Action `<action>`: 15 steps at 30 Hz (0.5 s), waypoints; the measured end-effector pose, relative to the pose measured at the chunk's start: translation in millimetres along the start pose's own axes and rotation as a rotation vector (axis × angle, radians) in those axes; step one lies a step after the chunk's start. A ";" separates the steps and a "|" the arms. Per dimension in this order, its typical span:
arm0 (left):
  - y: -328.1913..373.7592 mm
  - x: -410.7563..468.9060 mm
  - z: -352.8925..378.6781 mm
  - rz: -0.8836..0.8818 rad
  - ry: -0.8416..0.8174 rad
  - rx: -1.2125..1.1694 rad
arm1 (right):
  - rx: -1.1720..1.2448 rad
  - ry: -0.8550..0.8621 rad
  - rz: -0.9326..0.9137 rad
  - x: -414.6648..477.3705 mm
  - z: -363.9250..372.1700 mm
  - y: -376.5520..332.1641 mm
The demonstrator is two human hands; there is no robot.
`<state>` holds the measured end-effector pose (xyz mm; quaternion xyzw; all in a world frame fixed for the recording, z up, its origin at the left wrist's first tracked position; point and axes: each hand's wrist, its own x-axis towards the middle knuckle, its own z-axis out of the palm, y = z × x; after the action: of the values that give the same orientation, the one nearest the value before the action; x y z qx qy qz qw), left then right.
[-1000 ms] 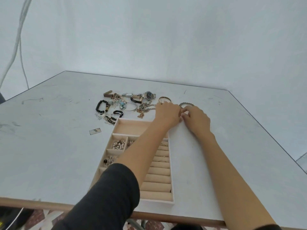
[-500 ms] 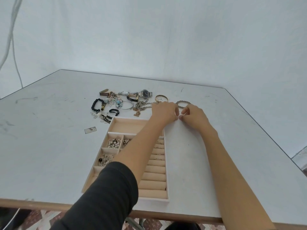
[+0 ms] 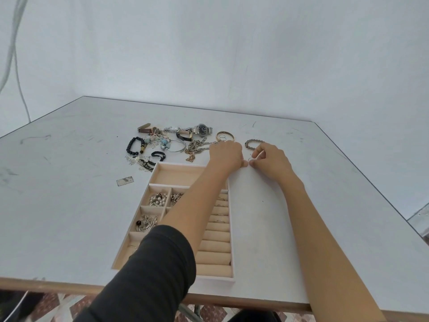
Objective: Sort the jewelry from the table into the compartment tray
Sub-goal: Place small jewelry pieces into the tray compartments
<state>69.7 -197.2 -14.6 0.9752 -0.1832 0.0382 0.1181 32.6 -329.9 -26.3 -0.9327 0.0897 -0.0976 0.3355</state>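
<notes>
Both hands (image 3: 226,156) pulled nearer the tray (image 3: 178,174) | right fingers (image 3: 255,161) pinch, seemingly, a ring (image 3: 250,159); left fingers' state unclear | watches (image 3: 202,130), chains unsorted.

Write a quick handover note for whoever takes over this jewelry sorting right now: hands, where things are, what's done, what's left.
Right hand: pinching a small ring beyond the tray's far right corner.
Left hand: fingertips at the same ring; whether it grips, unclear.
Done: pearls and other pieces in the left compartments, a few rings in the roll slots.
Left: watches, black bead bracelet, chains, bangle, dark bracelet lie on the table; far compartment empty.
</notes>
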 end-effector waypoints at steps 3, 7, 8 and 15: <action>0.6 2.3 -1.0 -0.022 -0.033 -0.017 | 0.001 0.000 0.005 -0.8 -0.2 -0.8; 3.5 3.2 -1.6 0.025 -0.011 -0.076 | 0.004 0.006 -0.003 -0.3 -1.3 -1.1; 5.0 1.4 -1.5 0.054 0.003 -0.086 | 0.002 0.010 -0.011 -0.3 -1.3 -1.7; -32.7 -17.9 -45.3 0.183 0.173 -0.439 | -0.024 0.017 -0.094 -7.8 0.7 -8.0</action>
<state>63.6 -150.3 20.1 0.8986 -0.2640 0.0915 0.3383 26.1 -321.5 -22.7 -0.9389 0.0499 -0.1200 0.3186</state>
